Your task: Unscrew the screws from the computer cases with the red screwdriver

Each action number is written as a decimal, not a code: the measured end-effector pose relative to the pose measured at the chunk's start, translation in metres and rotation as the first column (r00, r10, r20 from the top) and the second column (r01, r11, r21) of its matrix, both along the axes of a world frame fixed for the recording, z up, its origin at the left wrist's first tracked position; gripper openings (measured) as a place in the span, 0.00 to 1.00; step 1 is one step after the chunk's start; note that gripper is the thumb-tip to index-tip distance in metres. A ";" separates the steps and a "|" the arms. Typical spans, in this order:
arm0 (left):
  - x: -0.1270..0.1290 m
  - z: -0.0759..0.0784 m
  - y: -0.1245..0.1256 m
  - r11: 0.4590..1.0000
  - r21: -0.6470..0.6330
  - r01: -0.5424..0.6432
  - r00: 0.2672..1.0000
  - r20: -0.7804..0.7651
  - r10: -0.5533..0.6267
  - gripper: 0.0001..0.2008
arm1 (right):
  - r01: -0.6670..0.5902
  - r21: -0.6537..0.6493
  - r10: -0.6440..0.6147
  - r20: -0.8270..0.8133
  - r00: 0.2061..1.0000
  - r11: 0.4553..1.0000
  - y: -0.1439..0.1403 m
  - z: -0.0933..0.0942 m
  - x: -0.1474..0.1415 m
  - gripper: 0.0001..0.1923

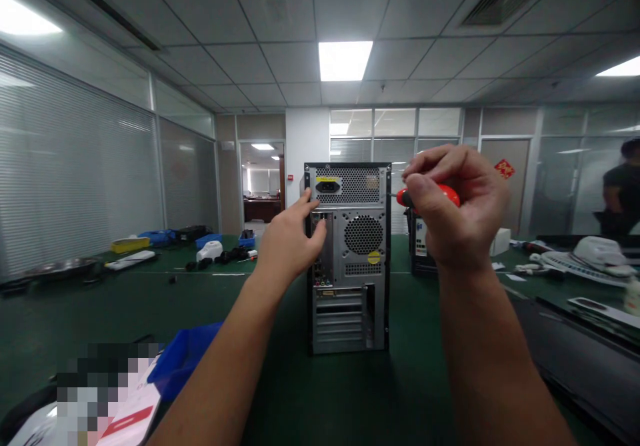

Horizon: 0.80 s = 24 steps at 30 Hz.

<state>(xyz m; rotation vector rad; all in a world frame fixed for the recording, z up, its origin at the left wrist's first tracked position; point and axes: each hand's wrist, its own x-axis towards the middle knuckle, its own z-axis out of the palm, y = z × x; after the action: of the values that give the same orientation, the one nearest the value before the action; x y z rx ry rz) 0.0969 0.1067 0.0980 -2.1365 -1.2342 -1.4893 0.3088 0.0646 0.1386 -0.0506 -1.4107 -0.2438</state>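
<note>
Bracing: our left hand (293, 243) lies flat, unclenched, on the desktop tower (349, 257) at nine o'clock, steadying it.
Driving: our right hand (457, 209) clenches the red-handled screwdriver (430, 196), tip at two o'clock.

Office: green-topped tables (410, 313), glass partitions with blinds (75, 166), lit ceiling panels (345, 59).

The computer case (349, 257) stands upright mid-table (410, 339), its rear panel facing the near edge. The left hand (293, 241) rests on its left side, the right hand (457, 209) holds a screwdriver (436, 195) at its upper right edge. A bin (186, 365) sits near the table's near left corner, tools (220, 255) along the far left edge.
</note>
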 end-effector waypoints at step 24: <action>0.000 -0.001 0.000 1.000 -0.004 -0.020 1.000 -0.007 0.020 0.25 | 0.134 0.014 -0.134 0.007 0.991 0.991 -0.019 0.003 0.013 0.17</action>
<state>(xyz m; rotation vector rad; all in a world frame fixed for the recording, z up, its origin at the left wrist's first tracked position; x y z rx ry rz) 0.0973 0.1067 0.0969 -2.1233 -1.2537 -1.4714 0.3219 0.0455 0.1416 -0.1338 -1.4148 -0.3651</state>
